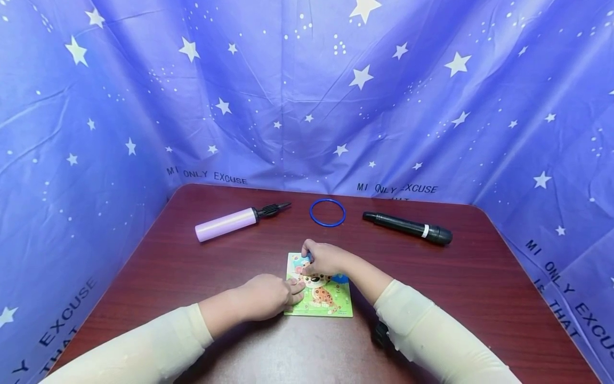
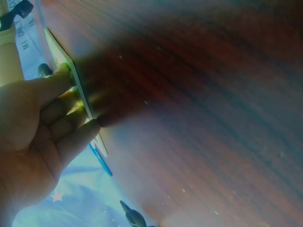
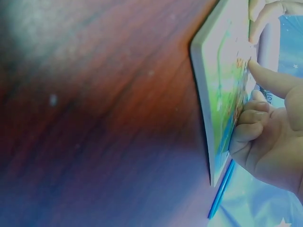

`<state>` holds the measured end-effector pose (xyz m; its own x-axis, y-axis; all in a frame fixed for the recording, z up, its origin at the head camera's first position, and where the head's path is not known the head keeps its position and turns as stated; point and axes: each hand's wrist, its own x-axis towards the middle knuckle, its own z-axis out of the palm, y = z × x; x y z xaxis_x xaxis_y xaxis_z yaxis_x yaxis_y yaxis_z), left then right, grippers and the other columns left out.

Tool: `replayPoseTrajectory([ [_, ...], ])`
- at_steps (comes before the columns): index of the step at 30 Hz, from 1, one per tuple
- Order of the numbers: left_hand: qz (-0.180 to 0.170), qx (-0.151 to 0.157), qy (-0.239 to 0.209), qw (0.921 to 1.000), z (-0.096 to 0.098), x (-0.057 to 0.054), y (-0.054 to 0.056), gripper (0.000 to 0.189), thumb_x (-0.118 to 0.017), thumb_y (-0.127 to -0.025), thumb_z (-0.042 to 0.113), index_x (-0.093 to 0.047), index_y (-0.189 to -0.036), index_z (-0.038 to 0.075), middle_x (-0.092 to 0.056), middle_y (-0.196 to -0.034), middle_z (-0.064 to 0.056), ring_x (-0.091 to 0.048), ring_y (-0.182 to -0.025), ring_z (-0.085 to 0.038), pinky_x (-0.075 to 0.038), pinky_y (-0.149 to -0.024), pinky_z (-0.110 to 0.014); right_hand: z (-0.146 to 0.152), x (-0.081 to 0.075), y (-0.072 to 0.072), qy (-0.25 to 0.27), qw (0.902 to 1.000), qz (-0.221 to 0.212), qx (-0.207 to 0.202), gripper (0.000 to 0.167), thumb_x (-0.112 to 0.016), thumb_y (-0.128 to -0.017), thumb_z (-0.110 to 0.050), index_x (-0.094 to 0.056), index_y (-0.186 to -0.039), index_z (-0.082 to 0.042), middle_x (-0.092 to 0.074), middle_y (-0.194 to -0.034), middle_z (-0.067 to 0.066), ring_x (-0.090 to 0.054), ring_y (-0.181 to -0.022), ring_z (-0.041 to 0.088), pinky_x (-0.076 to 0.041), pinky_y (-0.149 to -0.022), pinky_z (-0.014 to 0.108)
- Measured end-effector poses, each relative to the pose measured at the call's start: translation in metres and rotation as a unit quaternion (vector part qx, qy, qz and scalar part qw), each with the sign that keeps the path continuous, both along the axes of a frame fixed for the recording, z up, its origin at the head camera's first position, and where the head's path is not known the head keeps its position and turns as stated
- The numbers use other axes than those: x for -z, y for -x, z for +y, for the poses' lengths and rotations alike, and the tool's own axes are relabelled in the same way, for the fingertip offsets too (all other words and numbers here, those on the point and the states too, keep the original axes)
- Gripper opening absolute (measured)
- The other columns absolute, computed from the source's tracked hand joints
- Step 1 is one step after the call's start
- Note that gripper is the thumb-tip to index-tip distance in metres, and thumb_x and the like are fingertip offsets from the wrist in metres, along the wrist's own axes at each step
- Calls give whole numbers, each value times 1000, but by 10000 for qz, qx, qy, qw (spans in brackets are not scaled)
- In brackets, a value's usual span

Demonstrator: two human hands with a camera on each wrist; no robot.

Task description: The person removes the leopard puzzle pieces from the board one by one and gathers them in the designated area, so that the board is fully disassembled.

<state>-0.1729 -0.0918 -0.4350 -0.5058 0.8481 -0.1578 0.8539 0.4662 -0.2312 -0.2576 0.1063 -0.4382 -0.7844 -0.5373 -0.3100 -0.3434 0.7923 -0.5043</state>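
Note:
A flat picture board (image 1: 342, 301), which looks like a jigsaw puzzle with a spotted leopard cub on green, lies on the table. My left hand (image 1: 266, 296) reaches in from the left, its extended fingertips resting on the board's left side. My right hand (image 1: 330, 260) is bent over the upper part of the picture. In the right wrist view its thumb (image 3: 272, 80) touches the picture while the other fingers are curled near the surface. Whether a loose piece sits between thumb and forefinger is hidden.
Behind the board lie a lilac hand pump (image 1: 227, 225) with a black nozzle, a blue ring (image 1: 328, 213) and a black stick-like tool (image 1: 408, 226) with a white band. Starry blue curtains (image 1: 283, 96) hang round the dark red table (image 1: 192, 277).

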Motion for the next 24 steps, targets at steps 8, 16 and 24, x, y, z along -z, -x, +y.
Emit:
replayPoseTrajectory([
  [8,-59,-11,-52,10000,0,-1,0,43,-61,-94,41,-60,-136,30,-53,-144,9,-55,-128,-10,-58,-82,-31,0,1,-4,-150,9989,418,135,35,-77,-85,-35,-53,-107,-20,-49,-102,-1,-54,-83,18,-46,-75,35],
  [16,-208,-78,-140,9997,0,-1,1,42,-61,-95,39,-61,-136,29,-53,-144,8,-54,-129,-10,-58,-84,-31,-1,2,-6,-204,9972,713,138,35,-76,-85,-37,-56,-108,-20,-50,-109,-5,-55,-89,15,-49,-81,36],
  [24,-149,-66,-147,9998,0,0,1,43,-61,-94,40,-61,-136,30,-54,-144,8,-55,-128,-11,-58,-84,-31,-2,3,-9,-160,9968,753,234,37,-76,-85,-35,-58,-113,-19,-55,-111,-4,-58,-99,14,-50,-86,39],
])
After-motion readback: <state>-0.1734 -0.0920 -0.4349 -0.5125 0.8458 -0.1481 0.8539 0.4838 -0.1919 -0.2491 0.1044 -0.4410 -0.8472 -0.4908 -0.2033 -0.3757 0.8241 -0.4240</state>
